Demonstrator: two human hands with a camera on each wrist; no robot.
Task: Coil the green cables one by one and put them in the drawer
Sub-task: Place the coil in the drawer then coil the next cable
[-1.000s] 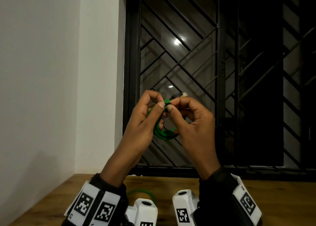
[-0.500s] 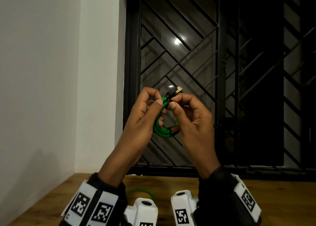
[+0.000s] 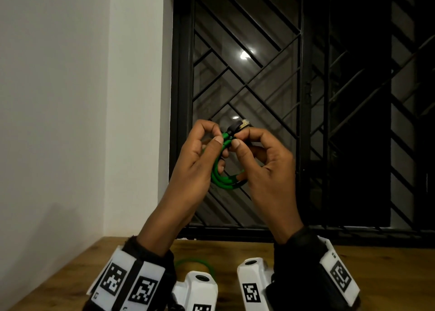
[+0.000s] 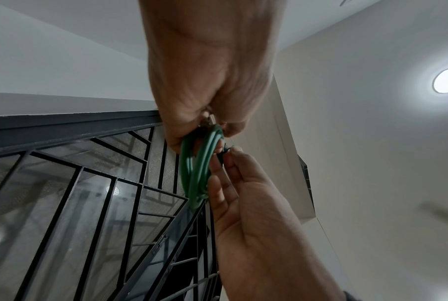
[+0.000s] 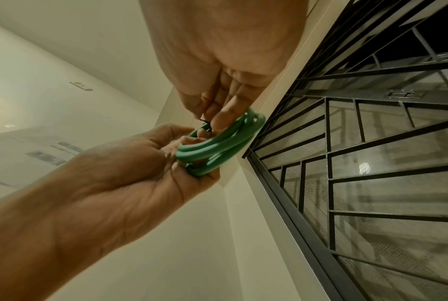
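A smooth, matte white wall (image 3: 58, 98) fills the left side, meeting a window (image 3: 306, 98) fronted by a black metal grille (image 3: 259, 39) of straight and diagonal bars.

In front of the grille, raised well above the counter (image 3: 388, 268), the left hand (image 3: 195, 167) curls its fingers (image 3: 217, 140) round a green cable (image 3: 223, 180) wound into a small bundle of several round, rubbery loops. The thumb tip presses against the top of the coil while the other fingers hook through or behind it; the left wrist view shows the loops (image 4: 195, 163) as a narrow oval seen nearly edge-on.

At the coil's top a black boot ends in a clear plastic plug (image 3: 243, 123) that pokes up between the two hands. The right hand (image 3: 268, 167) pinches the cable just below that plug, thumb (image 3: 237, 143) and forefinger pressed together on it, with its remaining fingers curled against the coil's right side. In the right wrist view a thin dark strand (image 5: 206, 123) sits at the pinch, possibly a tie, though it is too small to be sure.

Below, both wrists wear black sleeves and white bands printed with square black-and-white markers (image 3: 128, 284). Between them, on the brown wood-grain counter, the arc of a second green cable (image 3: 193, 261) shows, partly hidden by the white wrist cameras (image 3: 200, 284).
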